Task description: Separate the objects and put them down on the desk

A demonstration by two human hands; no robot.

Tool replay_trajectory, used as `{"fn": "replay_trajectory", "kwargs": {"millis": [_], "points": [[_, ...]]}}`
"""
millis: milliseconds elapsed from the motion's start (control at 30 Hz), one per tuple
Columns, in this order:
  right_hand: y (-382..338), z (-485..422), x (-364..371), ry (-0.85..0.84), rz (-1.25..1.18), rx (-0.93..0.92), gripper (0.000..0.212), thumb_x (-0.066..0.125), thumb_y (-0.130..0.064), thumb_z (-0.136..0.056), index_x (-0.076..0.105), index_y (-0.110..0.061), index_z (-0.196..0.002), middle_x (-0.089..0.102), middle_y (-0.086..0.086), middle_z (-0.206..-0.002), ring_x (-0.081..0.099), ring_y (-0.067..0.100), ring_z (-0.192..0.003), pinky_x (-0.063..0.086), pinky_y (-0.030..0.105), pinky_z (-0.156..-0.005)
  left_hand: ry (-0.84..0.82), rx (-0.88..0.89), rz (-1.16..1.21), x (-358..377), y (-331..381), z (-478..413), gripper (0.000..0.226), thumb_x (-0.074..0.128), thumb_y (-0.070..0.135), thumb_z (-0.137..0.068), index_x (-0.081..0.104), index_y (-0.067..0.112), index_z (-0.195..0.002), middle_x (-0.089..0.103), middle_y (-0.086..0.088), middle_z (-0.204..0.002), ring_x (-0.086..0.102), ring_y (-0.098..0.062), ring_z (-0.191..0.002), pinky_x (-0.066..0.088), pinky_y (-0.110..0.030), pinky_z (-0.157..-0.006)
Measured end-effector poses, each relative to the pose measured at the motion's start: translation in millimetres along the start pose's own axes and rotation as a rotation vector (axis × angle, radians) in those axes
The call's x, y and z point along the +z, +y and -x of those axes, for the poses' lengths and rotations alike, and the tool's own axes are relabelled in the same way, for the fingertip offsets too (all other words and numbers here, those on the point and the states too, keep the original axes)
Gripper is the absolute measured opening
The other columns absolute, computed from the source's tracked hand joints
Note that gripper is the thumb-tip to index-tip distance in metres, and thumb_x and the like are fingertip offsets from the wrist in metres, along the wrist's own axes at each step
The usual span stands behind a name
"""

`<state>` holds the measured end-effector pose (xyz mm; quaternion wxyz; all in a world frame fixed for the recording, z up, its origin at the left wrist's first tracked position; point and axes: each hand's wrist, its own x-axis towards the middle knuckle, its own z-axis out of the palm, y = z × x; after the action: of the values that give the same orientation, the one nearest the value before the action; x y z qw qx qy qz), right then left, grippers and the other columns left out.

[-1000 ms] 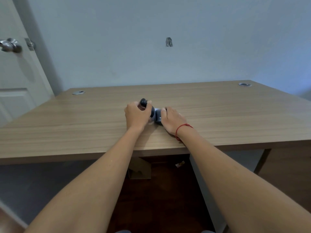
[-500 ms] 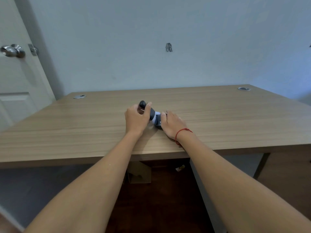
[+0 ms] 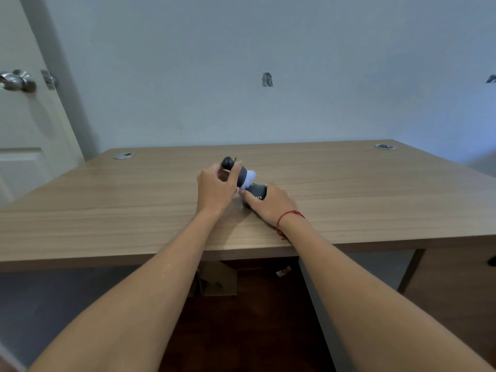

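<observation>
One wooden surface (image 3: 349,200), light brown with lengthwise grain, serves as the landmark here.

Hands, two. Left hand (image 3: 216,190): above the middle of the surface, grip clamped round the dark upper piece (image 3: 235,171), thumb laid along its side. Right hand (image 3: 271,201): just right of the left hand, resting low on the surface, grip clamped round the dark lower piece (image 3: 258,191). A red string bracelet (image 3: 287,218) circles the right wrist.

Held object, two pieces.
- Upper piece: one, dark grey to black, roughly cylindrical, with a rounded black knob at its far end; a pale bluish-white part (image 3: 249,178) shows at its near end. Tilted, the knob end pointing up and away to the left.
- Lower piece: one, dark cylinder, lying at the middle of the surface under the right fingers, its open end facing the pale part. Whether the two pieces touch cannot be told.

Writing: a short line of white lettering on the lower piece, too small to read.

Cable grommets, two: one (image 3: 123,156) at the far left corner of the surface, one (image 3: 385,146) at the far right corner, both round and metallic.

Other: one white door (image 3: 24,135) left of the surface, with one metal knob (image 3: 16,80); one pale wall (image 3: 241,49) behind the surface, bearing one small dark patch (image 3: 267,79); one cardboard box (image 3: 218,280) on the floor under the surface.
</observation>
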<state>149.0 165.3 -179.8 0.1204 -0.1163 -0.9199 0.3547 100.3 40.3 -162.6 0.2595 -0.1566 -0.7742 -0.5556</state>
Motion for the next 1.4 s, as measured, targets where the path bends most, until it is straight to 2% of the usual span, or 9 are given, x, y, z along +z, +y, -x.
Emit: {"fn": "replay_trajectory", "kwargs": {"millis": [200, 300, 400, 500, 633, 733, 833, 1067, 1400], "points": [[2, -3, 1, -0.016, 0.026, -0.036, 0.065, 0.043, -0.077, -0.071, 0.064, -0.021, -0.094, 0.071, 0.002, -0.092, 0.065, 0.026, -0.092, 0.053, 0.041, -0.081, -0.274, 0.073, -0.328, -2, 6, -23, 0.044, 0.065, 0.04, -0.083, 0.046, 0.017, -0.051, 0.046, 0.004, -0.051, 0.043, -0.017, -0.051, 0.037, -0.033, -0.056], [5, -3, 1, -0.006, 0.0, -0.083, 0.033, 0.052, -0.065, -0.083, 0.061, -0.033, -0.082, 0.068, -0.003, -0.095, 0.064, 0.022, -0.092, 0.051, 0.035, -0.079, -0.467, 0.031, -0.152, -6, 20, -27, 0.032, 0.067, 0.034, -0.084, 0.069, 0.004, -0.076, 0.071, -0.009, -0.072, 0.063, -0.024, -0.064, 0.056, -0.039, -0.061], [6, -2, 0, 0.001, -0.054, -0.145, 0.016, 0.057, -0.056, -0.086, 0.063, -0.044, -0.078, 0.066, -0.008, -0.109, 0.063, 0.019, -0.1, 0.051, 0.037, -0.087, -0.609, -0.009, -0.066, -5, 35, -28, 0.022, 0.066, 0.027, -0.088, 0.072, 0.007, -0.095, 0.075, -0.01, -0.093, 0.066, -0.016, -0.078, 0.058, -0.026, -0.061], [7, -4, 2, 0.001, -0.023, -0.103, 0.035, 0.054, -0.063, -0.083, 0.064, -0.03, -0.092, 0.069, 0.0, -0.1, 0.064, 0.024, -0.094, 0.052, 0.04, -0.084, -0.506, 0.047, -0.249, 3, 31, -30, 0.023, 0.067, 0.031, -0.086, 0.069, 0.009, -0.079, 0.066, -0.001, -0.067, 0.055, -0.011, -0.06, 0.044, -0.023, -0.056], [4, -5, 2, -0.002, 0.025, -0.03, 0.061, 0.049, -0.072, -0.076, 0.064, -0.018, -0.101, 0.069, 0.003, -0.097, 0.063, 0.026, -0.093, 0.053, 0.04, -0.083, -0.355, 0.09, -0.391, 8, 12, -27, 0.044, 0.069, 0.027, -0.082, 0.04, 0.022, -0.049, 0.038, 0.008, -0.048, 0.038, -0.019, -0.054, 0.027, -0.026, -0.048], [4, -6, 5, 0.013, 0.022, -0.024, 0.07, 0.043, -0.078, -0.068, 0.065, -0.029, -0.111, 0.07, -0.002, -0.104, 0.064, 0.024, -0.101, 0.053, 0.039, -0.087, -0.283, 0.102, -0.395, 0, 3, -27, 0.03, 0.068, 0.024, -0.082, 0.05, 0.017, -0.059, 0.051, 0.006, -0.056, 0.051, -0.021, -0.063, 0.032, -0.023, -0.051], [5, -8, 6, 0.039, 0.014, 0.005, 0.069, 0.047, -0.073, -0.075, 0.059, -0.02, -0.119, 0.068, 0.001, -0.116, 0.06, 0.027, -0.111, 0.05, 0.041, -0.092, -0.305, 0.118, -0.435, -8, -8, -22, 0.011, 0.066, 0.022, -0.084, 0.067, 0.013, -0.077, 0.067, -0.004, -0.076, 0.062, -0.024, -0.077, 0.039, -0.026, -0.063], [10, -19, 10, 0.1, 0.042, 0.017, 0.061, 0.045, -0.062, -0.088, 0.051, -0.013, -0.124, 0.064, 0.01, -0.125, 0.055, 0.033, -0.119, 0.043, 0.041, -0.099, -0.324, 0.198, -0.545, -8, -27, -1, 0.023, 0.058, 0.011, -0.084, 0.072, 0.011, -0.102, 0.073, -0.011, -0.096, 0.064, -0.032, -0.09, 0.051, -0.036, -0.077], [12, -44, 14, 0.152, 0.019, 0.08, 0.059, 0.045, -0.063, -0.086, 0.054, -0.018, -0.123, 0.065, 0.005, -0.123, 0.055, 0.031, -0.119, 0.042, 0.043, -0.102, -0.326, 0.143, -0.64, 4, -33, -3, 0.031, 0.058, 0.035, -0.088, 0.065, 0.005, -0.084, 0.067, -0.014, -0.085, 0.06, -0.034, -0.082, 0.043, -0.035, -0.066]]}}
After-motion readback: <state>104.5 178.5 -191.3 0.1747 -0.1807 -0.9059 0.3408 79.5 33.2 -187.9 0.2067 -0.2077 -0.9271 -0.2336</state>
